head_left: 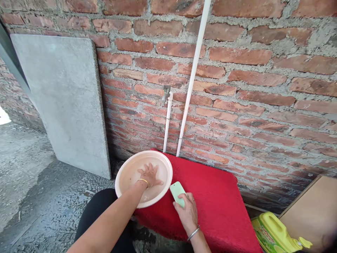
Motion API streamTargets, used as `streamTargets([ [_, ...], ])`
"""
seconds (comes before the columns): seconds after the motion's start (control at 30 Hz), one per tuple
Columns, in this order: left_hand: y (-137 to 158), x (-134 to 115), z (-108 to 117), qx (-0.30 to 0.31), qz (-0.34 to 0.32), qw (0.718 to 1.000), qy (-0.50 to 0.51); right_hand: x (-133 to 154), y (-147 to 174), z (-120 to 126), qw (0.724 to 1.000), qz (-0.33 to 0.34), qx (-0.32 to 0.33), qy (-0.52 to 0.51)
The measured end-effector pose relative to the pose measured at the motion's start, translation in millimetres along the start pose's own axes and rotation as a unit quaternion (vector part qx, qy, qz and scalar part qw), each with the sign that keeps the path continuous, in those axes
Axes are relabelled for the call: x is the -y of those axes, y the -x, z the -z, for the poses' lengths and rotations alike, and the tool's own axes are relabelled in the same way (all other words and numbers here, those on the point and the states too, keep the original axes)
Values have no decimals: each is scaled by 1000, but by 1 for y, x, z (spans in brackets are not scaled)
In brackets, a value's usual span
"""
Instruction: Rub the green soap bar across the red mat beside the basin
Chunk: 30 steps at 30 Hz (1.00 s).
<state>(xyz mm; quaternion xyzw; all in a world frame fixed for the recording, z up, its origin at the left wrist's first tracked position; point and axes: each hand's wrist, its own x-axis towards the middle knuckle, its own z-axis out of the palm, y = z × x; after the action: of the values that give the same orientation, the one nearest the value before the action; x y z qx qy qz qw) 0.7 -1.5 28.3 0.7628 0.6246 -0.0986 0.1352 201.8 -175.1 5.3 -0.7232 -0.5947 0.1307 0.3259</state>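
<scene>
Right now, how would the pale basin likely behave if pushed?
Water inside probably makes the basin heavy for its size and apt to slosh. It may tip, since its rim seems to jut past the left edge of the red cover. The cover's fuzzy nap might make it drag.

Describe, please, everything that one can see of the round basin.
The basin is round, pale pinkish-cream and smooth, with a broad rim; it looks like plastic. It stands upright at the left end of the red cloth, seems to overhang its edge, and holds cloudy-looking water. The left grip is inside, spread open; whether it touches the bottom cannot be told. The forearm passes over the near rim.
</scene>
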Motion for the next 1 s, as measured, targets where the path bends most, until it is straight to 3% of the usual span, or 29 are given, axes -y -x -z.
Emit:
streamTargets([
  [0.13,2,-1,2,18,5,1000,-16,12,-2,-6,1000,11,9,26],
  [0.27,3,-1,4,11,1,1000,-16,2,-7,-1,999,-2,0,35],
  [0.7,6,-4,10,23,-2,1000,-16,-97,-11,50,984,-115,-129,43],
  [1.0,9,-5,10,24,1,999,-30,-95,-5,51,985,-99,-132,41],
])
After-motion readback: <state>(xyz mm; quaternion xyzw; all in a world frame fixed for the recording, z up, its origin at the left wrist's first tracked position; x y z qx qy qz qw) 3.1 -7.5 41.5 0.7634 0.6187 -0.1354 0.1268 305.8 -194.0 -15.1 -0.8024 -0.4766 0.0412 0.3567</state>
